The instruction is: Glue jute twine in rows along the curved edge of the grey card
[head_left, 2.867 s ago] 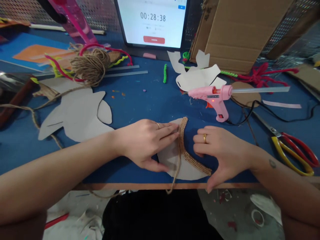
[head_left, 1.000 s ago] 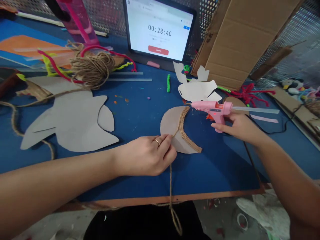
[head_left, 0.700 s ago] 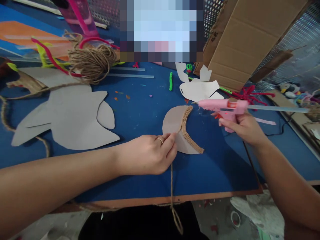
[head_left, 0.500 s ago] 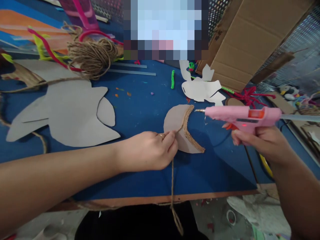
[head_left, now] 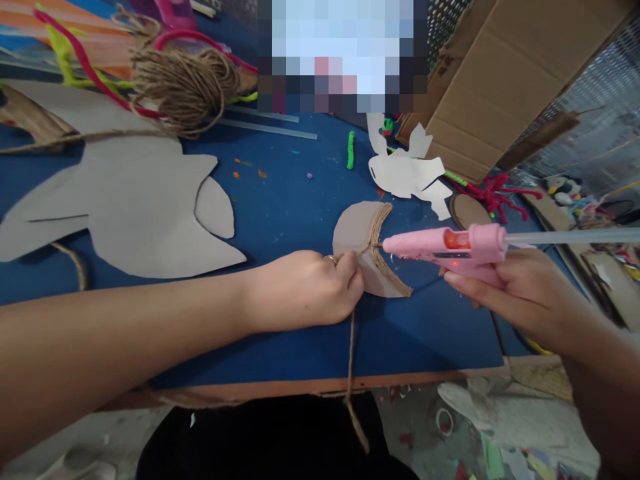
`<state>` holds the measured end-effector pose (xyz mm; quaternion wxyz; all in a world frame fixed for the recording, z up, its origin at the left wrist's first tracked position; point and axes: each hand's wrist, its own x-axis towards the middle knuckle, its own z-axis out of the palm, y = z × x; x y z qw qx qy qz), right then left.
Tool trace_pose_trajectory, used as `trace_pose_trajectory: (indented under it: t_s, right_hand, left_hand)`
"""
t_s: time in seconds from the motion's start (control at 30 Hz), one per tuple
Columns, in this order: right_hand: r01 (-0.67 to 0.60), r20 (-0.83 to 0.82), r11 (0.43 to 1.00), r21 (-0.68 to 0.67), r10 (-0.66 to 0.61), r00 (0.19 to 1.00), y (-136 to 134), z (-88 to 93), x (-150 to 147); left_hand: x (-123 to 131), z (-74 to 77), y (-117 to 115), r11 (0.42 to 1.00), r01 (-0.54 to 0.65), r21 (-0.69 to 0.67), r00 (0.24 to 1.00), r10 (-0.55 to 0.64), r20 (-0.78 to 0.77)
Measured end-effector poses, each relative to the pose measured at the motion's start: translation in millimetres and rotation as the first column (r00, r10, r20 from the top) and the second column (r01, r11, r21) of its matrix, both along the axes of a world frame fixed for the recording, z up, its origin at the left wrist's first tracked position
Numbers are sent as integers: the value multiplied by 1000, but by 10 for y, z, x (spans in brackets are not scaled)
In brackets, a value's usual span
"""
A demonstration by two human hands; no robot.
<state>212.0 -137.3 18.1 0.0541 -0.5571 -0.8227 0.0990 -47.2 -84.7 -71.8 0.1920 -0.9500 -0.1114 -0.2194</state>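
My left hand (head_left: 323, 287) pinches a strand of jute twine (head_left: 352, 347) over a grey cardboard crescent (head_left: 350, 225). The twine's tail hangs down past the table's front edge. Several rows of the same twine line the crescent's curved inner edge on the right. In my right hand (head_left: 520, 287) is a pink hot glue gun (head_left: 450, 247), its fingers wrapped round the handle. A clear glue stick (head_left: 565, 237) sticks out of the gun's back, and a small red light shows on its side. The nozzle tip is at the twine rows, just right of my left fingertips.
On the left of the blue table (head_left: 290, 200) lies a large grey fish-like cutout (head_left: 145, 213), below a bundle of twine (head_left: 183, 87). White paper cutouts (head_left: 405, 175) and a cardboard box (head_left: 520, 80) stand at the back right. A green pipe-cleaner piece (head_left: 351, 149) lies mid-table.
My right hand has brought the glue gun left and down, so its nozzle moved from beside the crescent to the twine rows. My left hand still pinches the twine at the crescent.
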Motion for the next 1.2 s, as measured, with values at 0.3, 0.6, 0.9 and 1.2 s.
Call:
trace_pose_trajectory:
  t_s: [0.3,0.6,0.9,1.2]
  right_hand:
    - [0,44,1000,17,-1,999,29,-46,-42]
    - [59,69,998,-22,-57,996,-8,-7,-139]
    - [37,56,997,-71,-33,998,-23,63,-267]
    - [101,-13,983,-153,-104,994,-81,57,-239]
  left_hand:
    - [2,-14,-6,999,-2,-35,1000,2,-6]
    - [-8,-15,-17,999,-9,-44,1000,8,-11]
    - [8,-14,-19,999,-7,-34,1000,7,15]
    - [6,-16,-21,1000,-8,-8,1000,8,27]
